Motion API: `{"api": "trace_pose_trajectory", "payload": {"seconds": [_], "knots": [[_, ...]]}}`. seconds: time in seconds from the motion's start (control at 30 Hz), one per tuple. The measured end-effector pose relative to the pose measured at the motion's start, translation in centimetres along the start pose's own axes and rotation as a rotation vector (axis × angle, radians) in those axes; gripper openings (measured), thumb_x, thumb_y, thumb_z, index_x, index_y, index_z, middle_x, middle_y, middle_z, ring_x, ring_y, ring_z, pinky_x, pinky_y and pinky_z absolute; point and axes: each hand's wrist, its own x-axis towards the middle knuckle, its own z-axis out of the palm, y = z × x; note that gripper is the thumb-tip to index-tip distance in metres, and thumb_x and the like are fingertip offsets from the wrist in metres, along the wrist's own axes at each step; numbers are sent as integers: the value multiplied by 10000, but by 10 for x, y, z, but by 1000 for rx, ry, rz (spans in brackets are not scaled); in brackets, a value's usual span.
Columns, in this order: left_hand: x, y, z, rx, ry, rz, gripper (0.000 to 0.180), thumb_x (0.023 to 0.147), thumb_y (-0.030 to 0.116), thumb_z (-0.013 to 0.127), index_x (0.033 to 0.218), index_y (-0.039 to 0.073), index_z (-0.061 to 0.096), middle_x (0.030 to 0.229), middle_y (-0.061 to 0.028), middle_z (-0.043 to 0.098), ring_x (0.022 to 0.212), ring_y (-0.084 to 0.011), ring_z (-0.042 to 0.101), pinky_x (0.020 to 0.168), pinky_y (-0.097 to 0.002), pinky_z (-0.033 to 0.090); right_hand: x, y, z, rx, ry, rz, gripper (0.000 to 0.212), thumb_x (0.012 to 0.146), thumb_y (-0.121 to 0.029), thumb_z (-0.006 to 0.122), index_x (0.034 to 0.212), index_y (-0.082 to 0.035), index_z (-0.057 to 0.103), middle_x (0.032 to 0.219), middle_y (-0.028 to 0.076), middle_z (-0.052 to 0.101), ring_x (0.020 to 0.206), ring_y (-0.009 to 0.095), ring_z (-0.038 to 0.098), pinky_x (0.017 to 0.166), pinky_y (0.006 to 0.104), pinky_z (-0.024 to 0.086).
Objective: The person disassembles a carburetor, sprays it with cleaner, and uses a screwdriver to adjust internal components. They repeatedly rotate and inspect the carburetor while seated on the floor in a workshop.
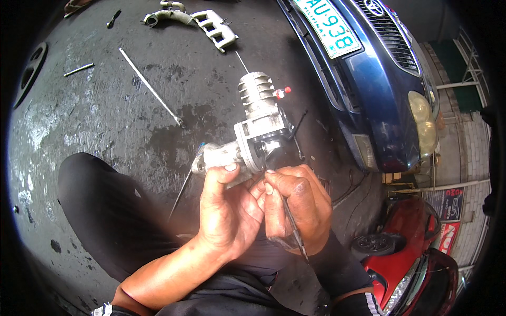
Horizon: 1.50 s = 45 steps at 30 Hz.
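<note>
Dark sleeves (350, 305) edged with white stripes (372, 304), black trousers (103, 210), bare forearms (168, 274), bare hands (226, 213)

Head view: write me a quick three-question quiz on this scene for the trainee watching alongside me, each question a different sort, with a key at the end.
1. Which hand has the thin rod in its grip?
2. True or false: the manifold lies on the floor.
3. The small cap beside the ribbed end of the metal part is:
a) green
b) red
c) yellow

Key:
1. The right hand.
2. True.
3. b
</note>
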Motion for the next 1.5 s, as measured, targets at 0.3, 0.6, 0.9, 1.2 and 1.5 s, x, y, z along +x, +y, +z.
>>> {"api": "trace_pose_trajectory", "payload": {"seconds": [0.3, 0.6, 0.9, 1.2, 1.5], "knots": [[8, 2, -1, 28, 5, -24, 593, 1004, 367, 728, 1487, 52, 588, 1387, -121, 695, 1238, -271, 669, 1130, -444, 557, 3, 3, 3, 27, 23, 69, 369, 859, 103, 740, 1222, 74, 679, 995, 219, 704, 883, 400, 721, 809, 470, 605], [11, 2, -6, 33, -20, -36, 546, 1003, 313, 735, 1466, 56, 601, 1368, -107, 708, 1234, -258, 680, 1120, -434, 576, 3, 5, 6, 6, -8, 60, 387, 861, 29, 744, 1236, 74, 661, 1018, 236, 671, 906, 433, 701, 840, 494, 593], [11, -4, -1, 64, 51, -75, 527, 1006, 426, 737, 1403, 87, 665, 1276, -88, 751, 1161, -251, 724, 1051, -416, 584, -3, 11, 3, -130, -52, 26, 388, 886, -42, 762, 1251, 63, 681, 1050, 198, 647, 914, 388, 663, 800, 477, 571], [7, -3, -3, -37, 20, -200, 591, 1022, 561, 717, 1421, 126, 675, 1314, -59, 753, 1210, -263, 730, 1091, -448, 572, -14, 16, 6, -93, -7, -15, 418, 863, -19, 761, 1264, 75, 692, 1059, 214, 689, 907, 388, 699, 807, 468, 596], [8, -6, 0, -7, 90, -150, 622, 1011, 609, 710, 1412, 134, 678, 1307, -66, 753, 1173, -256, 746, 1051, -441, 594, -8, 15, 1, -8, 16, 31, 367, 864, 75, 759, 1225, 46, 699, 1046, 206, 721, 927, 385, 723, 830, 455, 602]]}}
